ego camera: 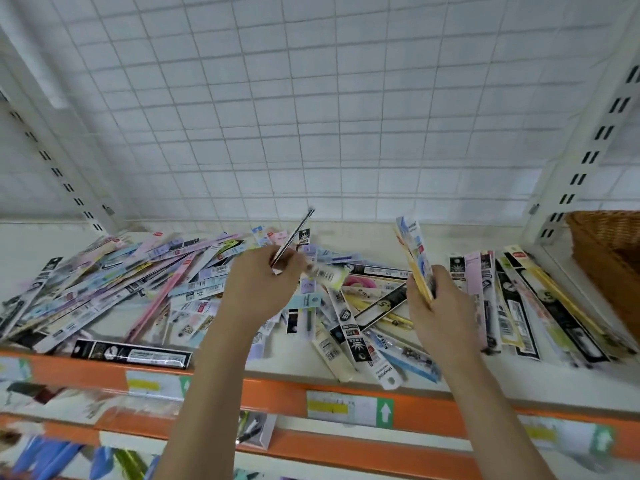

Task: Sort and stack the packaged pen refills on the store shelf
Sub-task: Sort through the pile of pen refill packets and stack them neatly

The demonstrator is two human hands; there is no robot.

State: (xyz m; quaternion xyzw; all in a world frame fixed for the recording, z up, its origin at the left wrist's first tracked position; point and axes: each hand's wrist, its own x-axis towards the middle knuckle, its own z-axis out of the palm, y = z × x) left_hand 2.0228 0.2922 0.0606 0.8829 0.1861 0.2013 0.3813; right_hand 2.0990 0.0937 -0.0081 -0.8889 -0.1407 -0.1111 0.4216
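A loose heap of packaged pen refills [145,285] covers the white shelf [298,368] from left to middle. My left hand [263,285] hovers over the heap and pinches a dark, thin refill pack [294,237] that points up and away; a pale pack [327,271] blurs beside its fingers. My right hand [440,303] grips a small upright stack of yellow and blue packs [414,254]. To the right lies a neater row of black, pink and yellow packs [512,299].
A white wire-grid back panel [311,116] rises behind the shelf, with slotted uprights at both sides. A brown wicker basket [613,258] stands at the far right. An orange price rail [277,393] runs along the front edge, with lower shelves of goods beneath.
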